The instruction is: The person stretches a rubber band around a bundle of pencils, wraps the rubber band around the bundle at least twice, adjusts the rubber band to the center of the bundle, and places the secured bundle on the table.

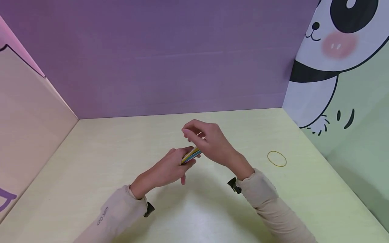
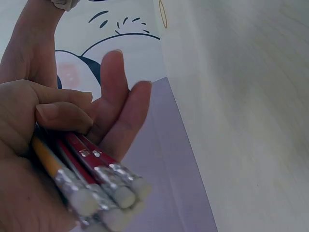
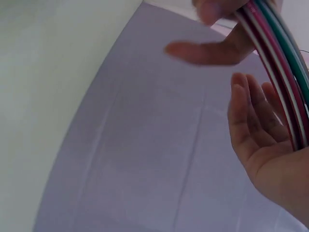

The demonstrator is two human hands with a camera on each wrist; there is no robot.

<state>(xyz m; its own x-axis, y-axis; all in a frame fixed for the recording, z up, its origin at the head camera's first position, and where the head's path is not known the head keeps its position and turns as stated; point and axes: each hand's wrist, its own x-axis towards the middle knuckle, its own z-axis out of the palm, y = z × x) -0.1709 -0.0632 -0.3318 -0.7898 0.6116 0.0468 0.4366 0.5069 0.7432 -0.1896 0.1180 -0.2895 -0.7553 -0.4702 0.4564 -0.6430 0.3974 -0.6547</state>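
A bundle of several pencils (image 1: pixel 192 155) with yellow, blue, red and other coloured barrels is held in my left hand (image 1: pixel 171 168) above the table. White erasers in silver ferrules show at the near ends of the pencils (image 2: pixel 79 198) in the left wrist view. Some left fingers extend away from the bundle. My right hand (image 1: pixel 214 143) hovers by the far part of the bundle, its fingers loosely bent. From the right wrist, the pencils (image 3: pixel 285 63) pass close to the right palm, with no finger visibly closed round them; contact cannot be told.
A thin yellow rubber band (image 1: pixel 277 158) lies on the pale table (image 1: pixel 121 135) to the right of the hands. A purple panel (image 1: pixel 170 67) stands at the back. Side panels, the right one with a cartoon animal (image 1: pixel 322 60), flank the table.
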